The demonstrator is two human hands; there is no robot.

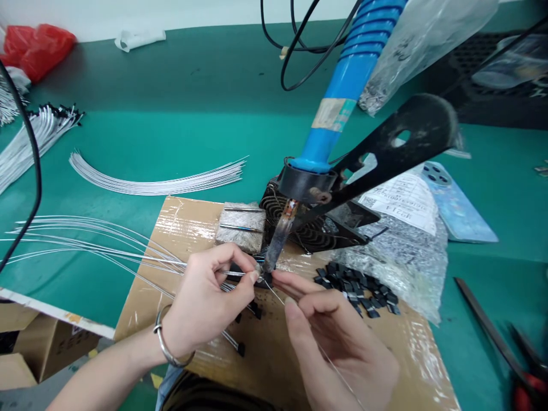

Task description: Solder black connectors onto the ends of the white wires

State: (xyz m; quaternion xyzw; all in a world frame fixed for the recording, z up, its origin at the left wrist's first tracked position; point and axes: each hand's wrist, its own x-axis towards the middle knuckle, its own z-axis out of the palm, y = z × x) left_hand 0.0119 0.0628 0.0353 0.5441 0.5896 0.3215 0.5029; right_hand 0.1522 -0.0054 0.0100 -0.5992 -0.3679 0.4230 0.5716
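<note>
Blue-handled and fixed in a holder, a soldering iron [341,94] points down to the middle of the work board. Just left of its tip, my left hand [209,305] pinches the end of a thin white wire [232,274] between thumb and forefinger. Whatever small part sits at that end is mostly hidden by the fingertips. My right hand [342,342] is closed on a thin strand of solder wire [276,295], whose end reaches the iron's tip. Beneath my left hand lie wires with black connectors [241,349]. Small black pieces [357,288] are heaped right of the iron.
A black bracket [398,140] holds the iron above a small fan [282,211]. A cleaning pad [242,225] sits on the cardboard [180,220]. Behind it lies a bundle of white wires [158,185]. Tweezers [488,325] and a phone [458,202] are at right.
</note>
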